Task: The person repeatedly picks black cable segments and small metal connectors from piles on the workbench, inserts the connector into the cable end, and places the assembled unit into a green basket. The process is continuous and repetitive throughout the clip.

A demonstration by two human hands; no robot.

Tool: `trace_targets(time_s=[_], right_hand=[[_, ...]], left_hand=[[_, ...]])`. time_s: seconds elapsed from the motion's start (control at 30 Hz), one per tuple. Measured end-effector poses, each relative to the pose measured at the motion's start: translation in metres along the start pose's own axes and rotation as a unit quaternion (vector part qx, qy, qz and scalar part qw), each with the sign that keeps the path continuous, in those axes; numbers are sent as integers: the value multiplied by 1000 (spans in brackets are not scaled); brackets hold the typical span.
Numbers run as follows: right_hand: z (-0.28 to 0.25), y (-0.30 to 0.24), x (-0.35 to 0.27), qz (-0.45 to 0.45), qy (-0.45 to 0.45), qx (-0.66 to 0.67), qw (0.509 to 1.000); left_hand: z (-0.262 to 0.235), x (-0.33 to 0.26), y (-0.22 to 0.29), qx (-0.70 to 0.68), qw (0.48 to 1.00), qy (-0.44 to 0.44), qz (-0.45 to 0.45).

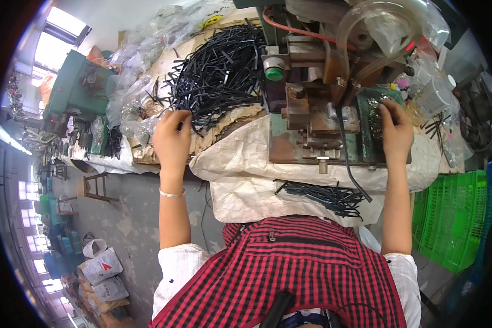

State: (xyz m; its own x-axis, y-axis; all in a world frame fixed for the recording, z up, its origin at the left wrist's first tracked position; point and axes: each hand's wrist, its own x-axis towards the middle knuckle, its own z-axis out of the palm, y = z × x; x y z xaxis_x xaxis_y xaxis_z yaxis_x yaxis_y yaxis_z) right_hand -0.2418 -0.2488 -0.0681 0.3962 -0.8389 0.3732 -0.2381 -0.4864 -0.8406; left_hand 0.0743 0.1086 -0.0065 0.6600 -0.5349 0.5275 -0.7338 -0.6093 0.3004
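Note:
My left hand [172, 136] is closed with curled fingers at the near-left edge of a big heap of black strips [218, 76]. Whatever its fingertips hold, if anything, is hidden. On the other side, my right hand [397, 131] has thumb and fingers drawn together over small shiny metal pieces [374, 117] on the green base of a bench machine [281, 145]. Anything pinched there is too small to make out. One black strip [349, 158] hangs from the machine's metal block [333, 117], its lower end over the cloth, with neither hand touching it.
More black strips [325, 198] lie on the pale sheet [229, 188] before me. Clear hoses [341, 49] arch over the machine. Plastic bags [142, 49] are at the back left, a green crate [448, 218] at the right. A wooden stool [95, 187] stands on the floor at left.

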Motion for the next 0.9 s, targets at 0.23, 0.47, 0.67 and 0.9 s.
trace_targets(time_s=[0.23, 0.47, 0.67, 0.9], right_hand=[[-14, 5, -31, 38, 91, 13, 995], [-21, -71, -35, -66, 26, 20, 997], [44, -105, -21, -33, -10, 202, 979], [54, -115, -34, 59, -13, 359, 931]], left_hand=[[91, -31, -46, 165, 986, -21, 13], [98, 12, 8, 14, 993, 47, 103], [117, 16, 60, -236, 966, 98, 23], [66, -8, 120, -491, 864, 112, 0]])
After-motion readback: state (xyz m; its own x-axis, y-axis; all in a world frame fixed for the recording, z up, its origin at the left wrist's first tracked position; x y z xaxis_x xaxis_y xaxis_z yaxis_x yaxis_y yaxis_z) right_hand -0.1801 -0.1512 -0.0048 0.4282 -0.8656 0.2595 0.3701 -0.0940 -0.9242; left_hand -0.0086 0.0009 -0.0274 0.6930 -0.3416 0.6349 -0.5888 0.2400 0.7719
